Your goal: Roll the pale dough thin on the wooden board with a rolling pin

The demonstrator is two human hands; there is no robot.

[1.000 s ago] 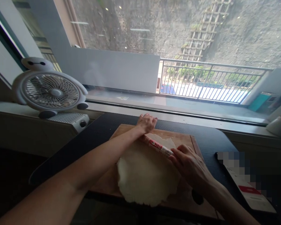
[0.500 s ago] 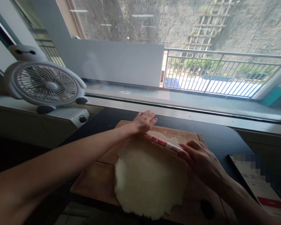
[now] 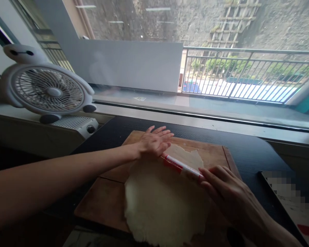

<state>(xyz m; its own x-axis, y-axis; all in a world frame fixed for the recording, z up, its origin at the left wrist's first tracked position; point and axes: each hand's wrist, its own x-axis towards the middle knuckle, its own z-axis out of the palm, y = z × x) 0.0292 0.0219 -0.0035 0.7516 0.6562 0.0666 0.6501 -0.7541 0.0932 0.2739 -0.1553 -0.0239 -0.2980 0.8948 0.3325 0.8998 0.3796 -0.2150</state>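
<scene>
A wide, thin sheet of pale dough [image 3: 164, 202] with ragged edges lies on a wooden board [image 3: 105, 193]. Across its far part rests a rolling pin [image 3: 181, 166] with red and white printing. My left hand [image 3: 154, 140] lies over the pin's far left end, its fingers stretched out and spread, palm down. At the near right end, my right hand [image 3: 221, 185] is closed around the pin, thumb and fingers on it. Both ends of the pin are hidden by my hands.
The board sits on a black table [image 3: 249, 151] by a window. A white fan [image 3: 51, 91] stands at the left on a sill, above a white ribbed box [image 3: 79, 125]. A partly blurred flat device [image 3: 293, 202] lies at the right.
The rolling pin and both hands have come slightly nearer to me over the dough. My left hand's fingers are spread wider. The view has shifted a little.
</scene>
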